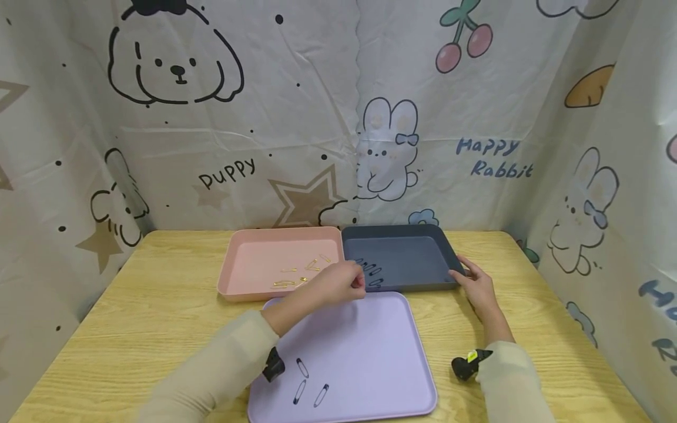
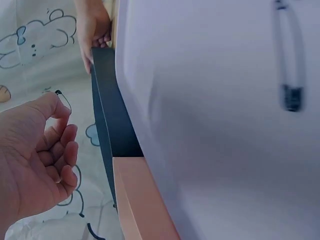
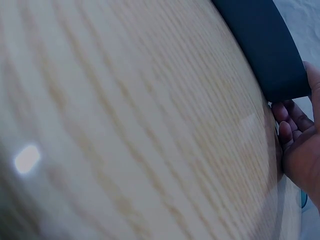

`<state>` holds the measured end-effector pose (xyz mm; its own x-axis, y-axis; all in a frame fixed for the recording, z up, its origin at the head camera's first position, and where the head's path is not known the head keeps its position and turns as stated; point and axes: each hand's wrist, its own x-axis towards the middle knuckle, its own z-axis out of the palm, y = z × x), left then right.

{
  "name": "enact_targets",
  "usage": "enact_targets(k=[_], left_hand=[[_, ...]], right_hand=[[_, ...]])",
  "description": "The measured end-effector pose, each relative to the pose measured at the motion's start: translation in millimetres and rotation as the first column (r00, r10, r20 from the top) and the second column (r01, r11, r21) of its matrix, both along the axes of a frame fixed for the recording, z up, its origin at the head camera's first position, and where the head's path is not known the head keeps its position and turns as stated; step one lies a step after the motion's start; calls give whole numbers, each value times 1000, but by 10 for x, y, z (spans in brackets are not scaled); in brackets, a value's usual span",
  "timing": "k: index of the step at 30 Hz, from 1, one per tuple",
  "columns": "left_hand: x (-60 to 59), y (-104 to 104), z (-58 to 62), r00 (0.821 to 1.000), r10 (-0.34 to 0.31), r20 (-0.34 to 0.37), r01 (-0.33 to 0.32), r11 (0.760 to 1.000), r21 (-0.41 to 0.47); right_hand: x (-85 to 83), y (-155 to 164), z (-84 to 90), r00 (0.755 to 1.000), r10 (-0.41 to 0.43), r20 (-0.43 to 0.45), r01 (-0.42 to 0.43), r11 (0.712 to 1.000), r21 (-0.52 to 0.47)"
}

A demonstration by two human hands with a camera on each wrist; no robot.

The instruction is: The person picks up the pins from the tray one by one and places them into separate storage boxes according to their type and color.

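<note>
Between thumb and index finger, my left hand point(image 1: 338, 285) pinches a black-ended safety pin point(image 2: 65, 101), seen in the left wrist view. In the head view that hand hovers over the far edge of the lavender tray point(image 1: 375, 358), close to the dark blue tray point(image 1: 412, 255). Several black safety pins point(image 1: 375, 271) lie in the left part of the dark tray. My right hand point(image 1: 480, 291) grips that tray's right front corner, thumb over the rim and fingers curled against the outside. Three more black pins, one a safety pin point(image 1: 321, 395), rest on the lavender tray near its front left.
Left of the dark tray and against it stands a pink tray point(image 1: 248, 252) with several gold safety pins point(image 1: 284, 283). All three trays sit on a wood-grain table point(image 1: 148, 329). A printed cloth point(image 1: 296, 117) hangs behind the table and along both sides.
</note>
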<state>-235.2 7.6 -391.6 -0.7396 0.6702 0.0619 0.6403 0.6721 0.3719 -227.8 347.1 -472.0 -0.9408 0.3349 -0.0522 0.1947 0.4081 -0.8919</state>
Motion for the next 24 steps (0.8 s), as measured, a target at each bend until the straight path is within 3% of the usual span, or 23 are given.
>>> enact_targets(k=[3,8,24], left_hand=[[-84,97,31,999,-12,-48,13,1000,10],[-196,234,36,998,-13,-68,13,1000,12],[-457,501,-23,996,81,42,-81,997,14]], right_hand=[[6,3,4,1000,0,1,0,1000,12],[3,-1,9,1000,1,-4,-1,1000,20],[11,-24,31,1000,-9,-8,9,1000,8]])
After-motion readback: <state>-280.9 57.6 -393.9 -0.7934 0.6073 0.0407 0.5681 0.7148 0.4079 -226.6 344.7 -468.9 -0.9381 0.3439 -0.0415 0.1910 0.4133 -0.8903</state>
